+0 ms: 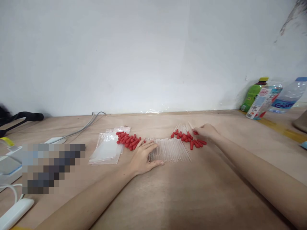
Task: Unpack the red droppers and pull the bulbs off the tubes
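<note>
A row of clear glass tubes (171, 151) lies on the brown table (182, 191) in front of me. My left hand (144, 156) rests flat on the left end of the row, fingers stretched out. To its left sits a heap of loose red rubber caps (128, 140). On the right lie several tubes with red caps fitted (185, 136). My right hand (206, 131) is curled at that pile, its fingertips pinched on one red-capped tube (195, 132).
Clear plastic bags (107, 148) lie left of the red caps. A grey cable (81, 129) and white devices (14, 212) are at the far left. Bottles (261, 97) stand at the back right against the white wall. A yellow strip (280, 129) runs along the right.
</note>
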### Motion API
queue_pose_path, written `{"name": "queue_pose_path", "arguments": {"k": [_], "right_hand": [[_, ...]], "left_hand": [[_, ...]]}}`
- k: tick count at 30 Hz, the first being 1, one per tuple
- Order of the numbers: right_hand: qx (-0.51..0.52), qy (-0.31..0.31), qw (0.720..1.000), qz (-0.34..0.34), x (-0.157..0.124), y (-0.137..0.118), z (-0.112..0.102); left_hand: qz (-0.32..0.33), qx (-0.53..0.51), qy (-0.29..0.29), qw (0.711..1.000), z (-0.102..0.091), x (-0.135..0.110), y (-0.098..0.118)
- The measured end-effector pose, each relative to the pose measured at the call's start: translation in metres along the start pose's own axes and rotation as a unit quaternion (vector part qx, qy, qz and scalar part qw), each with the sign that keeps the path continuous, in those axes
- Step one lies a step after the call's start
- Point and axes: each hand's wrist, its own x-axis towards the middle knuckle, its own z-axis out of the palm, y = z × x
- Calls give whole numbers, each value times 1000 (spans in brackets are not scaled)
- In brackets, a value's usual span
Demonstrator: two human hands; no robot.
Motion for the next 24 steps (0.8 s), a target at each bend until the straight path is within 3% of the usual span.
{"name": "queue_pose_path", "arguments": {"k": [3,6,8,10,13,17,24], "right_hand": [[38,20,999,-29,-11,-4,-6],[71,47,993,-87,-40,-7,-6],[62,117,962,-239,-66,-7,0],[6,134,915,-380,-91,-8,8],[-24,156,864,-478,-117,-11,19],[-1,157,842,-516,-127,-19,27],[-9,148,836,-529,-128,-23,32]], "left_hand": [[17,5,34,999,-1,0,0],[9,14,80,997,0,0,-1],[8,23,109,994,1,0,-1],[25,35,132,990,2,0,1],[83,57,149,984,2,0,8],[154,79,128,977,3,1,18],[177,66,123,974,10,2,21]]}}
